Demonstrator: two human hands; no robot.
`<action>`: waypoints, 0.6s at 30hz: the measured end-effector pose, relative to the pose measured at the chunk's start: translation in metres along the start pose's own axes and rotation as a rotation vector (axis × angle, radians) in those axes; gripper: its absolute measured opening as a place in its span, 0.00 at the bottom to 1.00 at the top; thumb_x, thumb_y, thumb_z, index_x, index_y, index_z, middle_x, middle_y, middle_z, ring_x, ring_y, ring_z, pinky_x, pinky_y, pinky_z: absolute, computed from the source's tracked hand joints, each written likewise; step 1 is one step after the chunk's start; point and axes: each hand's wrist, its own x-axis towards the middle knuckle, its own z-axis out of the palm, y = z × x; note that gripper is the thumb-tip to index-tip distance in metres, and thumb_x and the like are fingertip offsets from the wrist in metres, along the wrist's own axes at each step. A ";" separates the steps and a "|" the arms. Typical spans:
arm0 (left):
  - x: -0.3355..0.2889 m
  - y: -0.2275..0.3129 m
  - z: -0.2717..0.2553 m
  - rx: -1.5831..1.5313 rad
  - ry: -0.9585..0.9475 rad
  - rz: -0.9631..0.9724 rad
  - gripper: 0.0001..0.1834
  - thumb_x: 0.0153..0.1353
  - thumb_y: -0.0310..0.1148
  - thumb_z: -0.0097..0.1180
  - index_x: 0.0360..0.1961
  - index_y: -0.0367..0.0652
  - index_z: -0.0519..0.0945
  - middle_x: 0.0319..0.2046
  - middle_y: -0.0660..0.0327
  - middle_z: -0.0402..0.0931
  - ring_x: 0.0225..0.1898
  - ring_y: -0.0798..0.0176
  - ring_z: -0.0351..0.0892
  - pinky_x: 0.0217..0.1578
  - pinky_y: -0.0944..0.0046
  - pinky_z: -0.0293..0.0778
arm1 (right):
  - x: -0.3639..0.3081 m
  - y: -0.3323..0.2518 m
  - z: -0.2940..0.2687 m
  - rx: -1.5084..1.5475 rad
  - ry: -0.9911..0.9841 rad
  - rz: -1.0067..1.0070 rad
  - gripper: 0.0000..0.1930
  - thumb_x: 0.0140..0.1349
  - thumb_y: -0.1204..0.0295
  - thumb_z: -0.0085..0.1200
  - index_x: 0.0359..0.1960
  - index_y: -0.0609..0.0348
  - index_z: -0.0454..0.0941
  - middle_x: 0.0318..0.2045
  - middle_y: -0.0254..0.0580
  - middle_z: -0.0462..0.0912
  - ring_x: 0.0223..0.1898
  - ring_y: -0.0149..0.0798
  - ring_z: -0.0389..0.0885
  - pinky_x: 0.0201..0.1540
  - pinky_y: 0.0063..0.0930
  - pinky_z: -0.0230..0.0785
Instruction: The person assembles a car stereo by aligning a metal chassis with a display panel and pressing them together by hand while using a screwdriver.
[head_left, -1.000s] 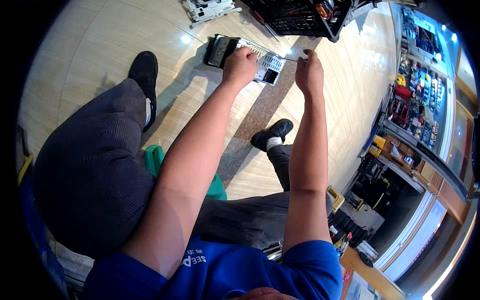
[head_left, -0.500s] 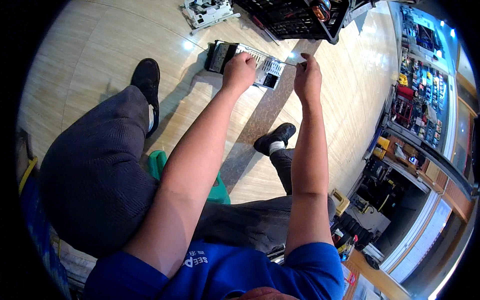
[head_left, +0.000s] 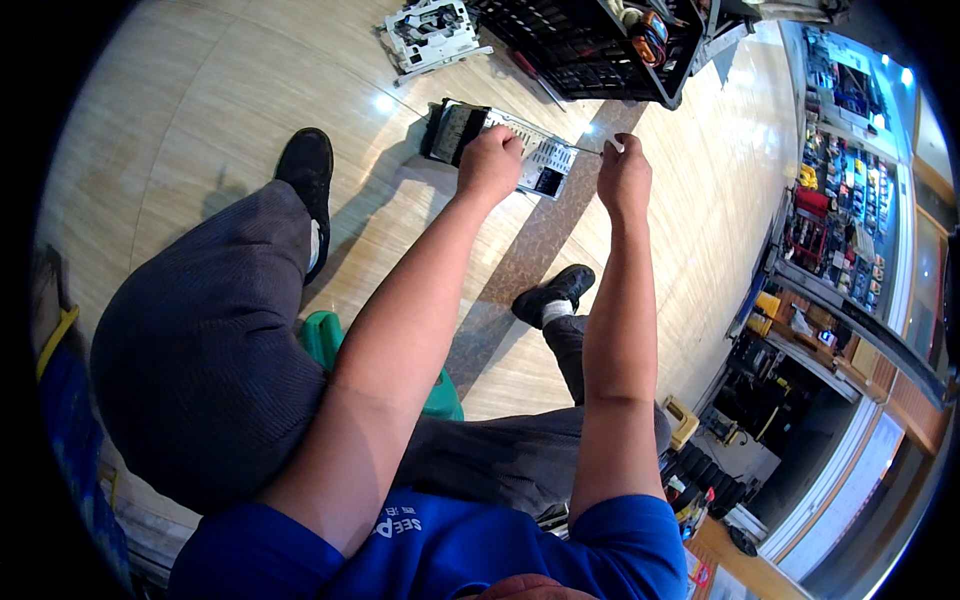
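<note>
A car stereo (head_left: 553,157) in a slotted silver metal case, dark at its left end, is out in front of me just above the floor. My left hand (head_left: 490,168) is closed over its near side; the fingertips are partly hidden. My right hand (head_left: 624,185) is closed round a screwdriver (head_left: 587,150). The thin shaft points left to the top of the case, and a pale bit of handle shows between my fingers. Whether the tip sits in a screw is too small to tell.
A black plastic crate (head_left: 590,55) with tools and cables stands beyond the stereo. Left of it lies a silver metal bracket (head_left: 432,38). A green stool (head_left: 440,398) is under me. Stocked shelves (head_left: 845,190) and a cluttered bench (head_left: 745,420) are on the right.
The view has tilted slightly, so everything sits a little lower. My right fingers have shifted on the screwdriver and its pale handle now shows. My left hand keeps its hold on the stereo.
</note>
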 end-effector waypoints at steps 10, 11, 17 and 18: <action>-0.001 0.000 -0.003 0.037 0.042 0.046 0.12 0.60 0.36 0.53 0.33 0.36 0.80 0.27 0.52 0.82 0.30 0.57 0.83 0.33 0.60 0.76 | 0.001 -0.010 -0.002 -0.054 -0.023 0.055 0.14 0.60 0.72 0.53 0.47 0.62 0.74 0.39 0.64 0.80 0.41 0.61 0.79 0.45 0.48 0.71; -0.002 0.003 -0.002 0.035 0.040 0.046 0.12 0.60 0.36 0.53 0.33 0.36 0.80 0.27 0.52 0.82 0.30 0.57 0.83 0.33 0.60 0.76 | 0.002 -0.004 -0.001 -0.056 -0.022 0.057 0.14 0.60 0.72 0.53 0.47 0.62 0.74 0.39 0.64 0.80 0.41 0.61 0.79 0.45 0.48 0.71; -0.003 0.011 -0.006 0.047 -0.040 -0.024 0.13 0.61 0.38 0.51 0.35 0.40 0.81 0.36 0.46 0.80 0.41 0.42 0.80 0.42 0.49 0.75 | 0.003 -0.001 0.005 -0.019 0.086 -0.179 0.13 0.60 0.72 0.54 0.46 0.62 0.75 0.35 0.63 0.81 0.39 0.61 0.80 0.43 0.49 0.72; -0.004 0.009 -0.007 0.043 -0.031 -0.023 0.13 0.61 0.38 0.51 0.35 0.40 0.81 0.36 0.46 0.80 0.40 0.42 0.80 0.42 0.49 0.75 | 0.002 -0.009 0.003 -0.060 0.047 -0.064 0.13 0.59 0.74 0.53 0.46 0.63 0.75 0.36 0.63 0.81 0.40 0.61 0.79 0.44 0.48 0.72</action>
